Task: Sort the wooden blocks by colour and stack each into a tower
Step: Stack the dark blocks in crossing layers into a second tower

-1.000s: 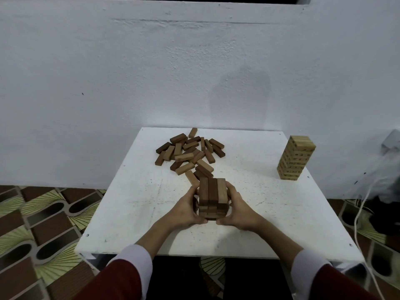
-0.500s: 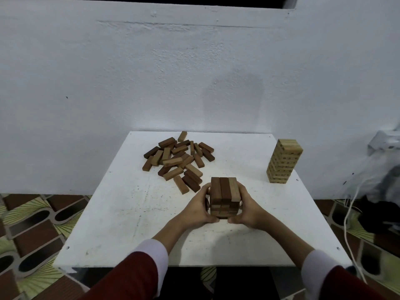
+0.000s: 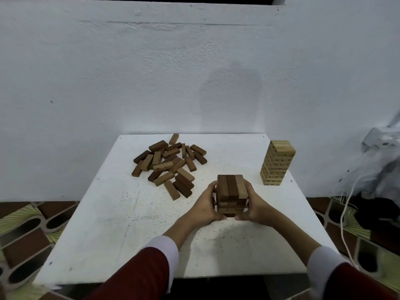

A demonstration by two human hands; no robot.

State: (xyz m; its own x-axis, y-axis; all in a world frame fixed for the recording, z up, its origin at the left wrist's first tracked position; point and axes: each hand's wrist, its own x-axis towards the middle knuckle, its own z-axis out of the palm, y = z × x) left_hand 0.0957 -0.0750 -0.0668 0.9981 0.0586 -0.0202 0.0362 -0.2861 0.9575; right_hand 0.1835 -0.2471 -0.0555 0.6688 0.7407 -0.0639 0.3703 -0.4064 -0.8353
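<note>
White bench (image 3: pixel 112 224). Loose pile of brown blocks (image 3: pixel 171 163) toward the far left corner. Right of centre, a short brown tower (image 3: pixel 232 194) stands on the bench, clasped on both sides: left hand (image 3: pixel 205 204) with fingers curled round its left face, right hand (image 3: pixel 255 205) with fingers curled round its right face. Pale tower (image 3: pixel 277 162) upright at the far right edge.

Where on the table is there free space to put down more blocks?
Bare white table lies left of the left hand, below the loose brown blocks, and between the brown stack and pale tower. The far left is crowded.
</note>
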